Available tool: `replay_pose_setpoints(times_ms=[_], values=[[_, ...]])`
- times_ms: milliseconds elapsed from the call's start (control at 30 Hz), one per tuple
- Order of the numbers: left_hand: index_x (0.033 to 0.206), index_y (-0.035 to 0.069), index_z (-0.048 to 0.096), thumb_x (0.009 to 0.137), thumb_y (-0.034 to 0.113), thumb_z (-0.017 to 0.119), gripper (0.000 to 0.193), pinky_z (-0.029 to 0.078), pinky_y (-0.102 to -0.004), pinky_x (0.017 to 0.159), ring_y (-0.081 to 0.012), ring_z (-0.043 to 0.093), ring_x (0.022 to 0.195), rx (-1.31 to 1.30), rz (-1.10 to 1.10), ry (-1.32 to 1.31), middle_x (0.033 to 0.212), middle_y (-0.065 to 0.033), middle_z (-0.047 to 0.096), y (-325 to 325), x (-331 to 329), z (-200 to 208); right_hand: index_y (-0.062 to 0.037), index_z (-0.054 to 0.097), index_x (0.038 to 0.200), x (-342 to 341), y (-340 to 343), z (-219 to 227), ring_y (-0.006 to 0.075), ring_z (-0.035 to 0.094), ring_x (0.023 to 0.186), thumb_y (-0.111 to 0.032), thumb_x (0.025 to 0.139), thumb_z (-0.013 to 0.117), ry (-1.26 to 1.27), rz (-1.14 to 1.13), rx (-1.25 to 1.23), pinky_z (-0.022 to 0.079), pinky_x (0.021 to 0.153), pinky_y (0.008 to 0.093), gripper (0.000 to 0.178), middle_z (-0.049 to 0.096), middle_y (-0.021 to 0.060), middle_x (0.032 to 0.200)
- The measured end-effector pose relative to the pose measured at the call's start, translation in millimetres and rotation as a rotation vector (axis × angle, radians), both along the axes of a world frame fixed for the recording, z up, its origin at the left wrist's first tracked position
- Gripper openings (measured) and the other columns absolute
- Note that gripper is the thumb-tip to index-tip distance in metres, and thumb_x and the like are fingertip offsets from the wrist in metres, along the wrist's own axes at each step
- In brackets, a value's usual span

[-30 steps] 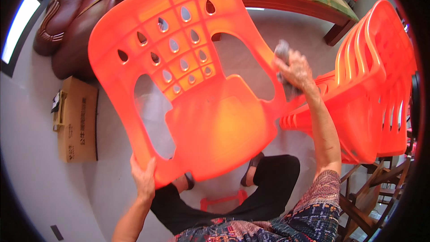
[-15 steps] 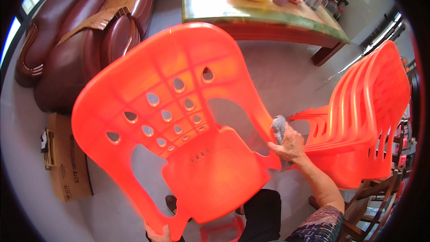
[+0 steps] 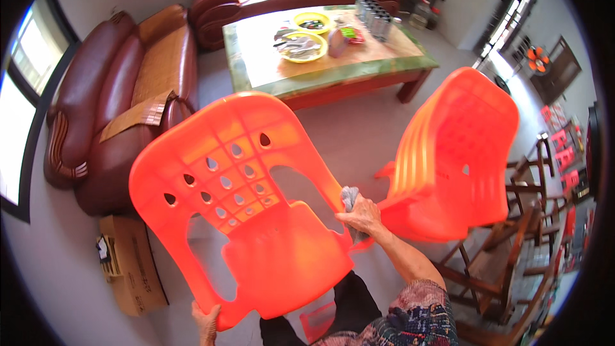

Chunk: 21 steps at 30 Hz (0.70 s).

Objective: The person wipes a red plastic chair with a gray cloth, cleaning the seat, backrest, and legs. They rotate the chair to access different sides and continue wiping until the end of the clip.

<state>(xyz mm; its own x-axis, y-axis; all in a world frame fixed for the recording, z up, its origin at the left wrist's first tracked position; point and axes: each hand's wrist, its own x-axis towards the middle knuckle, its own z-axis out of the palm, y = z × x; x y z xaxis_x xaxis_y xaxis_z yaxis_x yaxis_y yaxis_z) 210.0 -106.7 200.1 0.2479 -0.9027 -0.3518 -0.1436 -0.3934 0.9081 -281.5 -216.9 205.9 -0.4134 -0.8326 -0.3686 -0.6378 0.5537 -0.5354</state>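
A red-orange plastic armchair (image 3: 282, 256) is tilted in front of me, its backrest pierced with teardrop holes. My left hand (image 3: 206, 320) is closed round the front of its left armrest. On the other side my right hand (image 3: 362, 216) grips the right armrest, with a crumpled grey cloth (image 3: 349, 198) pressed between the hand and the plastic. A stack of matching chairs (image 3: 442, 173) stands just to the right, close to my right hand. The chair's legs are hidden beneath the seat.
Ahead is a low table (image 3: 256, 77) bearing yellow baskets (image 3: 302, 59) and bottles (image 3: 375, 18). Brown leather sofas (image 3: 96, 115) line the left and far sides. A cardboard box (image 3: 138, 269) sits at lower left, wooden chairs (image 3: 493, 275) at right, and a red stool (image 3: 317, 321) near my legs.
The view has tilted up, taking in more of the room and the far sofa. The held chair looks smaller and the stack appears further left. Both hands keep their hold.
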Motion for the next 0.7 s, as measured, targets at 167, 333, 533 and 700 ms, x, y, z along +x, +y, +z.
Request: replay_pose_setpoints(times_ms=[167, 333, 533, 700], values=[[0.122, -0.001, 0.045, 0.076, 0.012, 0.069, 0.053, 0.05, -0.0376, 0.086, -0.0237, 0.06, 0.096, -0.148, -0.161, 0.203, 0.109, -0.0135, 0.058, -30.8, 21.0, 140.8, 0.0044, 0.059, 0.101, 16.7, 20.4, 122.7, 0.0421, 0.063, 0.092, -0.039, 0.061, 0.067, -0.063, -0.068, -0.227, 0.05, 0.081, 0.0464, 0.06, 0.065, 0.0283, 0.09], [0.128, -0.002, 0.042, 0.077, 0.02, 0.07, 0.062, 0.048, -0.0438, 0.092, -0.0331, 0.059, 0.106, -0.287, -0.332, 0.465, 0.118, -0.0187, 0.055, -57.1, 9.4, 214.2, 0.0033, 0.059, 0.1, 7.8, 93.8, 236.0, 0.0311, 0.066, 0.082, -0.041, 0.06, 0.077, 0.062, -0.251, -0.366, 0.052, 0.073, 0.0402, 0.062, 0.066, 0.0194, 0.084], [0.132, -0.004, 0.038, 0.074, 0.021, 0.074, 0.072, 0.047, -0.0454, 0.095, -0.0356, 0.057, 0.113, -0.405, -0.59, 0.586, 0.126, -0.0219, 0.053, -81.3, -8.9, 280.5, 0.004, 0.057, 0.113, 37.4, 205.2, 365.3, 0.0167, 0.061, 0.077, -0.02, 0.069, 0.077, 0.134, -0.454, -0.63, 0.051, 0.07, 0.0339, 0.054, 0.064, 0.0079, 0.089], [0.126, -0.004, 0.04, 0.075, 0.009, 0.071, 0.062, 0.047, -0.0416, 0.095, -0.0331, 0.057, 0.114, -0.384, -0.834, 0.765, 0.127, -0.0215, 0.054, -91.8, -52.4, 310.6, 0.0048, 0.046, 0.13, 28.8, 328.0, 389.9, 0.0212, 0.054, 0.112, -0.008, 0.074, 0.071, 0.413, -0.491, -0.829, 0.042, 0.096, 0.0332, 0.062, 0.056, 0.0157, 0.12]])
